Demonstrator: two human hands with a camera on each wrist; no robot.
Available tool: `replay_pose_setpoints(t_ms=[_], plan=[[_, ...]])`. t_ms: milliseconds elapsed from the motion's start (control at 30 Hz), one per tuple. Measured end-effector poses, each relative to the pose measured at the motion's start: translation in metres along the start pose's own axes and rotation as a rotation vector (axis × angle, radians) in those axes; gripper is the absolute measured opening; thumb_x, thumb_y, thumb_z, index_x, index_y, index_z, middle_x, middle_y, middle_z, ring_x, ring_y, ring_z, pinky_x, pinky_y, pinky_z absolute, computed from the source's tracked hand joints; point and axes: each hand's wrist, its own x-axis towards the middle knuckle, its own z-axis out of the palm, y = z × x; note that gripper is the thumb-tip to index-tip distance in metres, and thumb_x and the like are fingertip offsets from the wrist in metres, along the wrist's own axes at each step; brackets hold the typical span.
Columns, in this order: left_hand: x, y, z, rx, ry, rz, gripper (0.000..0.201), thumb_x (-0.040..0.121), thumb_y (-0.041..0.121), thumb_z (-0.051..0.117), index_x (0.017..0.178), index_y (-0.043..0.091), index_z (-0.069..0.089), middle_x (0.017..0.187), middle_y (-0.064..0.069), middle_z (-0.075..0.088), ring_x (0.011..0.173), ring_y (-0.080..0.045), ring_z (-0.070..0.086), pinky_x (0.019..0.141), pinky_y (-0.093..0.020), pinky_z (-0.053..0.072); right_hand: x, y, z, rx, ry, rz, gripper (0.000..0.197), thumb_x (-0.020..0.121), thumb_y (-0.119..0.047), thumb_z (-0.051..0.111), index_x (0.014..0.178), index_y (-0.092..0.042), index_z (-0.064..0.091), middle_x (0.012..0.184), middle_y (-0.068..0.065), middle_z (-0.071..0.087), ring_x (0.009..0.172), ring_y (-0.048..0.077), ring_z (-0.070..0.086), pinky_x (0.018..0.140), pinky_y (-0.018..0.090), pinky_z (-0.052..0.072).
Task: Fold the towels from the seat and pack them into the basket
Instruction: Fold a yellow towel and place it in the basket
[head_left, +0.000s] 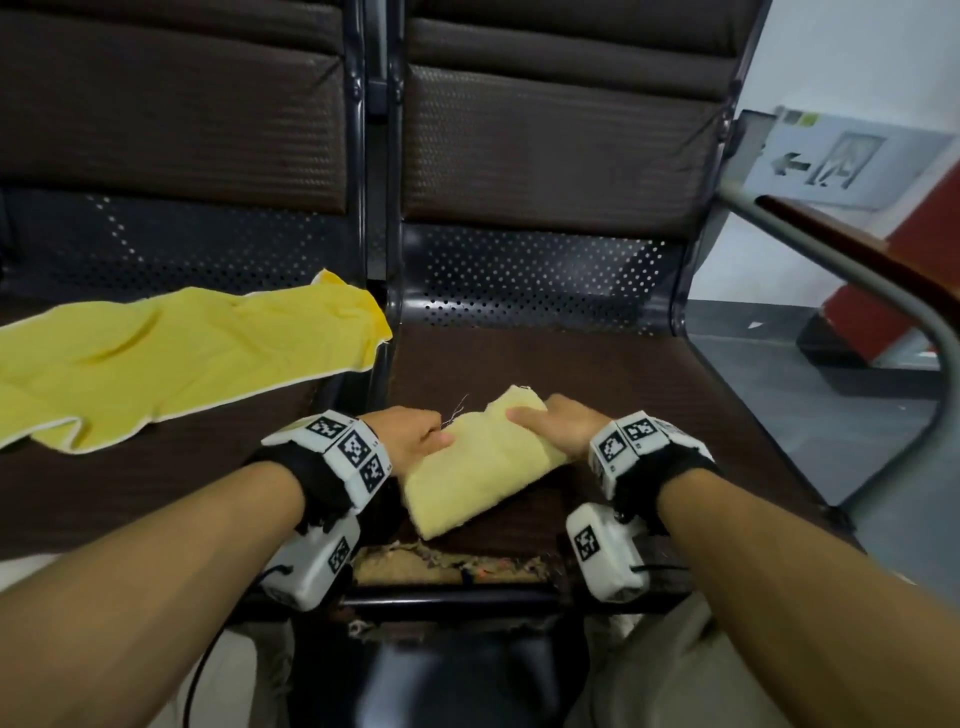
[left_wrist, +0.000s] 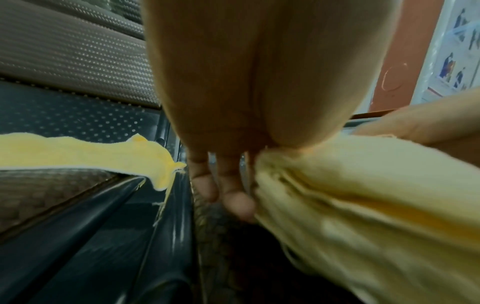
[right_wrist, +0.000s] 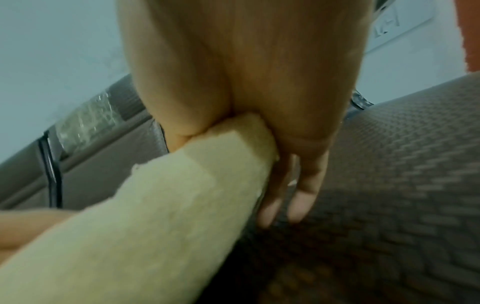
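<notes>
Altogether two towels: folded towel (head_left: 480, 460), spread towel (head_left: 182, 358)

grey wall sign with arrow and pictogram (head_left: 836, 158) on the white wall, right | curved grey metal armrest (head_left: 878, 283) below the sign | red block (head_left: 893, 291) on grey floor (head_left: 769, 374) beyond it

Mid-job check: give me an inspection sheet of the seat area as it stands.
Surface: dark brown padded seat, front edge torn.
Job's things: folded pale yellow terry towel on it; bright yellow unfolded towel on the neighbouring seat; basket not in view.
Clutter: nothing seen.
Grippers: left hand and right hand each grip an end of the folded towel.
Cables: black wrist-camera cable.
Surroundings: grey armrest, wall sign.
</notes>
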Motion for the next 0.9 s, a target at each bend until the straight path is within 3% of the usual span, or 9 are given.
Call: replay_pose_setpoints(t_ms=[67,167,233,300,433,567,633,733,900], plan=[[-0.011,0.007,-0.002,-0.027,0.028,0.012,0.051,0.096,0.055,0.021,0.094,0.010,0.045,0.088,-0.005,0.051,0.091,-0.027,0.054,0.076,-0.034,0.040,-0.016,-0.006,-0.006,0.117,0.074,-0.137,0.053,0.090,-0.055,0.048,0.123,-0.014,0.046,0.112,0.002,0.056,0.096,0.017,0.053,0.065,0.027,0.038],[-0.032,0.023,-0.005,-0.351,0.124,0.196,0.081,0.075,0.080,0.031,0.114,0.011,0.050,0.104,-0.005,0.061,0.100,-0.019,0.061,0.088,-0.036,0.049,-0.047,-0.019,-0.017,0.215,0.199,-0.360,0.033,0.087,-0.047,0.059,0.102,-0.021,0.045,0.088,-0.008,0.053,0.076,0.006,0.050,0.058,0.023,0.037],[-0.048,0.036,-0.011,-0.608,0.163,0.310,0.056,0.078,0.062,0.053,0.118,0.023,0.049,0.102,0.011,0.064,0.090,0.008,0.063,0.073,-0.013,0.051,-0.071,-0.027,-0.029,0.319,0.247,-0.472,0.029,0.086,-0.038,0.065,0.101,-0.021,0.047,0.083,-0.009,0.054,0.071,0.003,0.051,0.058,0.020,0.040],[-0.060,0.045,-0.021,-0.716,0.228,0.334,0.033,0.077,0.043,0.068,0.104,0.034,0.053,0.093,0.021,0.063,0.075,0.019,0.060,0.058,-0.002,0.045,-0.096,-0.032,-0.047,0.397,0.302,-0.548,0.025,0.085,-0.029,0.069,0.097,-0.019,0.050,0.079,-0.008,0.058,0.068,0.003,0.054,0.059,0.017,0.045],[-0.083,0.068,-0.037,-0.783,0.278,0.336,0.031,0.069,0.038,0.079,0.094,0.031,0.061,0.089,0.016,0.069,0.073,0.010,0.065,0.056,-0.007,0.048,-0.137,-0.028,-0.084,0.483,0.407,-0.623,0.015,0.086,-0.021,0.068,0.092,-0.016,0.056,0.075,-0.006,0.061,0.058,-0.004,0.059,0.052,0.011,0.045],[-0.099,0.102,-0.053,-0.801,0.314,0.324,0.017,0.083,0.034,0.068,0.096,0.025,0.062,0.092,0.008,0.068,0.077,-0.003,0.067,0.061,-0.014,0.049,-0.161,-0.004,-0.117,0.524,0.580,-0.635,0.024,0.083,-0.026,0.071,0.102,-0.013,0.061,0.081,-0.008,0.062,0.058,-0.012,0.058,0.054,0.007,0.044],[-0.102,0.126,-0.063,-0.704,0.371,0.297,0.006,0.088,0.030,0.060,0.092,0.026,0.061,0.090,0.007,0.066,0.080,-0.010,0.064,0.062,-0.019,0.047,-0.171,0.017,-0.128,0.603,0.603,-0.618,0.023,0.082,-0.029,0.072,0.098,-0.018,0.061,0.084,-0.002,0.065,0.068,-0.002,0.063,0.062,0.018,0.051],[-0.101,0.173,-0.072,-0.493,0.435,0.291,0.016,0.091,0.031,0.051,0.100,0.021,0.060,0.099,0.000,0.066,0.086,-0.017,0.063,0.070,-0.031,0.050,-0.185,0.060,-0.139,0.727,0.681,-0.571,0.027,0.081,-0.033,0.072,0.099,-0.015,0.062,0.092,0.008,0.067,0.077,0.016,0.064,0.069,0.035,0.055],[-0.086,0.269,-0.059,-0.093,0.384,0.342,0.025,0.091,0.039,0.050,0.100,0.016,0.052,0.106,-0.008,0.060,0.093,-0.025,0.059,0.069,-0.031,0.041,-0.221,0.168,-0.137,0.737,0.750,-0.369,0.034,0.088,-0.046,0.060,0.104,-0.016,0.056,0.089,0.003,0.063,0.067,0.015,0.066,0.047,0.027,0.053]])
